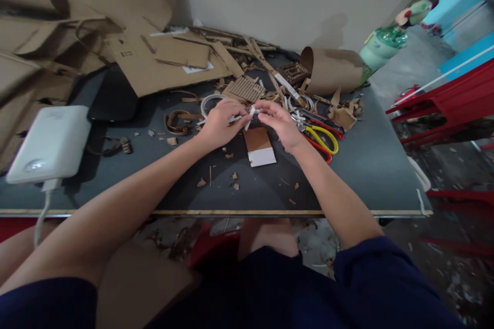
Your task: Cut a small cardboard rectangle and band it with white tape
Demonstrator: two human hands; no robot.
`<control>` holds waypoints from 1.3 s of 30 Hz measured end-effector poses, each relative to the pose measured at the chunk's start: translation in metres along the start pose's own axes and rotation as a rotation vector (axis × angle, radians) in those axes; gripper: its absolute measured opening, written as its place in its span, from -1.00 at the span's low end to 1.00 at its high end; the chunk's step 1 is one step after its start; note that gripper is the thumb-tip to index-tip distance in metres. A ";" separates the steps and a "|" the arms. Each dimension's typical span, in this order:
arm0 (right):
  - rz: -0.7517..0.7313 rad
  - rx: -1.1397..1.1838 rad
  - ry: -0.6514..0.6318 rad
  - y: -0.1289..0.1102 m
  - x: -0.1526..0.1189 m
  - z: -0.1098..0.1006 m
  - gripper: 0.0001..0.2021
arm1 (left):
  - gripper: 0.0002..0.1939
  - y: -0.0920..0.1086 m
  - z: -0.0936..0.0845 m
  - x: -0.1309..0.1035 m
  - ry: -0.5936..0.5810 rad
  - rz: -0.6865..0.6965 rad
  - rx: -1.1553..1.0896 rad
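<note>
Near the middle of the dark table, my left hand (224, 122) pinches a small white strip (250, 117) between thumb and fingers. My right hand (281, 124) closes its fingertips on the right side of the same small white piece. Just below my fingers lies a square card (260, 147), brown on its upper part and white on its lower part. Behind my hands is a ridged cardboard piece (247, 89). Scissors with yellow and red handles (323, 140) lie to the right of my right hand.
A white power bank (49, 144) with a cable lies at the left, beside a black object (114, 96). Cardboard sheets (165, 64) and scraps cover the back. A cardboard tube (334, 71) and green bottle (382, 49) are at back right. Red chairs (443, 108) stand beyond the table.
</note>
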State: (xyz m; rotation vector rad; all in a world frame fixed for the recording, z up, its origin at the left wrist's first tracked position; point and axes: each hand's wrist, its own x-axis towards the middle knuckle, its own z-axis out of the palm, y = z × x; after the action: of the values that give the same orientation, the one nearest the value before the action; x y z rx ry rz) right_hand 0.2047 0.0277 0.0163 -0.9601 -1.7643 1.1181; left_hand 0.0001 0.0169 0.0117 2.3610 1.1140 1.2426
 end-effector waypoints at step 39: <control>-0.364 -0.296 0.313 -0.006 -0.004 -0.007 -0.69 | -0.73 -0.006 0.008 -0.006 -0.002 -0.322 -0.007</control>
State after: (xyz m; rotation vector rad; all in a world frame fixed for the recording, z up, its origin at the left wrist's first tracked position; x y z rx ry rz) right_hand 0.2111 0.0246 0.0230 -0.8821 -1.7770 0.4591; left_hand 0.0016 0.0175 0.0004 2.0697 1.4173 1.1245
